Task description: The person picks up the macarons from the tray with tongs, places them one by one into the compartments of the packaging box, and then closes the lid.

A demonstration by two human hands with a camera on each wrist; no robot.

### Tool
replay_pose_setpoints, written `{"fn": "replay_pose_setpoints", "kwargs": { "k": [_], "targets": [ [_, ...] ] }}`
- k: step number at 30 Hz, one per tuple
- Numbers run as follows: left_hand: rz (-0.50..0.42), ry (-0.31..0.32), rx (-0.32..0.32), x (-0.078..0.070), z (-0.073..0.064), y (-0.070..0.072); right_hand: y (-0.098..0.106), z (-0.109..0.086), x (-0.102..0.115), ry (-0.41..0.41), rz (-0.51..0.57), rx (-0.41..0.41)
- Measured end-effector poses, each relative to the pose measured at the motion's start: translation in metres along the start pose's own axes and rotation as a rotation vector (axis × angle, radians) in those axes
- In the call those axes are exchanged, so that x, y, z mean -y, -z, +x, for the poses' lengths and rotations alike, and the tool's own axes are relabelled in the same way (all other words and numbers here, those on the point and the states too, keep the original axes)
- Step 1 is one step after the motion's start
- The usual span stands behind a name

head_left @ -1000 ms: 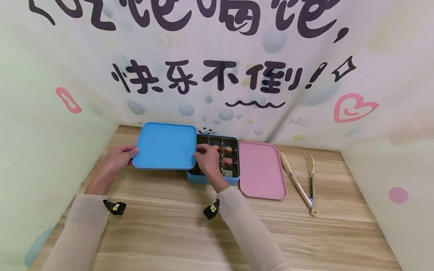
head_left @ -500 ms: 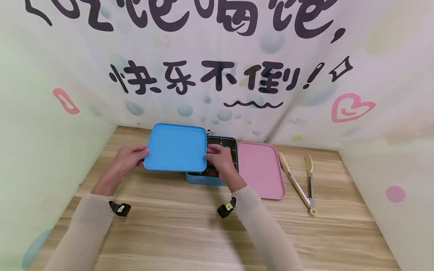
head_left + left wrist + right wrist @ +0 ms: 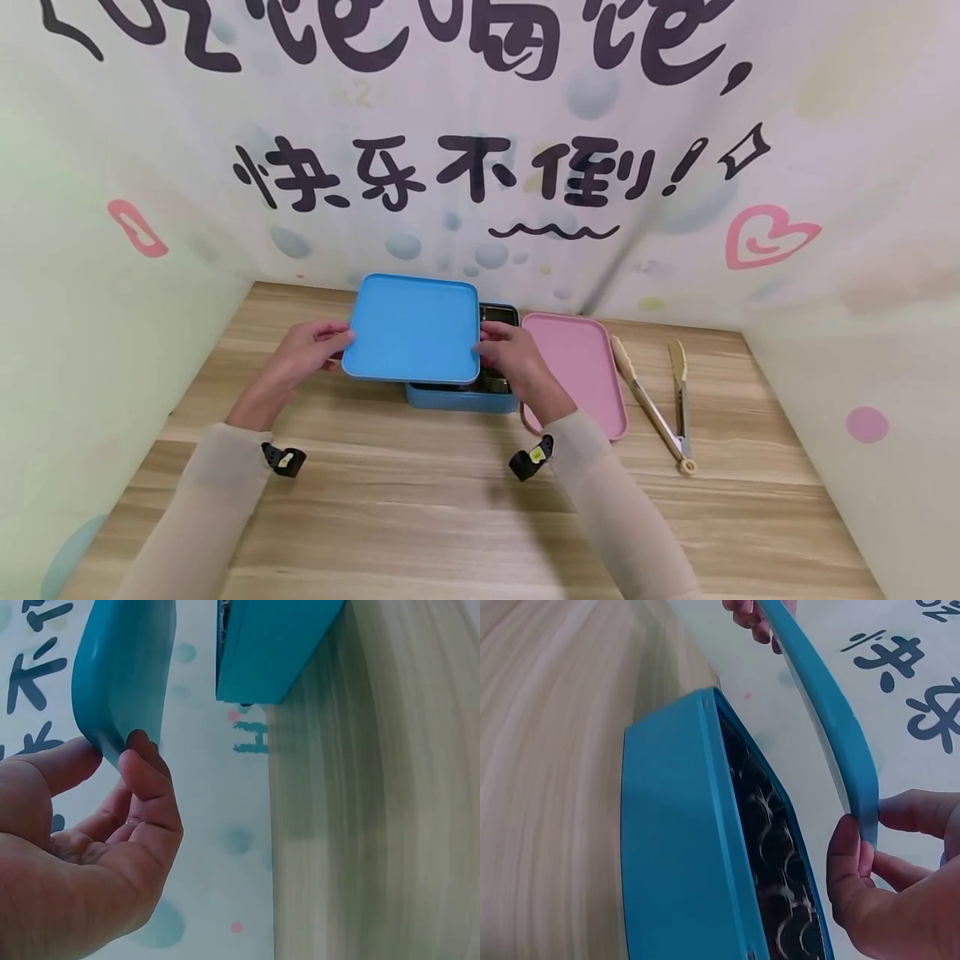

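Observation:
A flat blue lid (image 3: 414, 329) with a low raised rim is held level between both hands, above a blue box (image 3: 463, 400). My left hand (image 3: 311, 348) pinches its left edge between thumb and fingers, which the left wrist view shows close up. On the opposite edge my right hand (image 3: 517, 358) pinches the rim, thumb on one face and fingers on the other. A gap separates the lid from the box (image 3: 682, 825) in the right wrist view. Dark divided compartments (image 3: 769, 840) show inside the box, mostly covered by the lid in the head view.
Right of the box lies a pink tray (image 3: 581, 367), partly behind the right hand. Farther right, tongs (image 3: 660, 412) with beige tips rest spread on the wooden table (image 3: 390, 517). A printed curtain (image 3: 450, 225) stands close behind everything.
Both hands have carried the lid to the right, from beside the box to over most of it. The compartments seen a second ago are now largely covered.

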State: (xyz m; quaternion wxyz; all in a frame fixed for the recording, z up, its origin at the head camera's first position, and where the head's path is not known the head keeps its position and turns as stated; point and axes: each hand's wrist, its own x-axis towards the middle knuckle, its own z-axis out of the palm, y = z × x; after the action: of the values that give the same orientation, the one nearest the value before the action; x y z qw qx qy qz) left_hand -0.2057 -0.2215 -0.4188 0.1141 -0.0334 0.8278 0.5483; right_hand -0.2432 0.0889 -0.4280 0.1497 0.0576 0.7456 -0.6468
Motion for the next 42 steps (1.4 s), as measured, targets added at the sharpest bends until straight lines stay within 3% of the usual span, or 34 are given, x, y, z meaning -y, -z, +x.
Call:
{"fn": "replay_pose_setpoints", "kwargs": {
  "k": [12,23,28,35,39,42],
  "targets": [
    [0.014,0.011,0.031,-0.012,0.004,-0.017,0.025,-0.002,-0.001,-0.022,0.042,0.066],
    [0.065,-0.026,0.067,-0.023,0.007,-0.024,0.041,-0.005,0.003,0.019,-0.183,0.063],
    [0.090,-0.031,0.052,-0.031,0.006,-0.026,0.045,-0.007,0.011,0.039,-0.219,0.047],
    [0.097,-0.014,0.062,-0.042,0.006,-0.027,0.048,-0.009,0.023,0.016,-0.197,-0.007],
    [0.067,-0.041,0.070,-0.048,0.006,-0.028,0.052,-0.012,0.029,0.037,-0.150,-0.034],
    [0.020,-0.098,0.085,-0.051,0.007,-0.028,0.055,-0.013,0.033,0.076,-0.113,-0.037]
  ]
}}
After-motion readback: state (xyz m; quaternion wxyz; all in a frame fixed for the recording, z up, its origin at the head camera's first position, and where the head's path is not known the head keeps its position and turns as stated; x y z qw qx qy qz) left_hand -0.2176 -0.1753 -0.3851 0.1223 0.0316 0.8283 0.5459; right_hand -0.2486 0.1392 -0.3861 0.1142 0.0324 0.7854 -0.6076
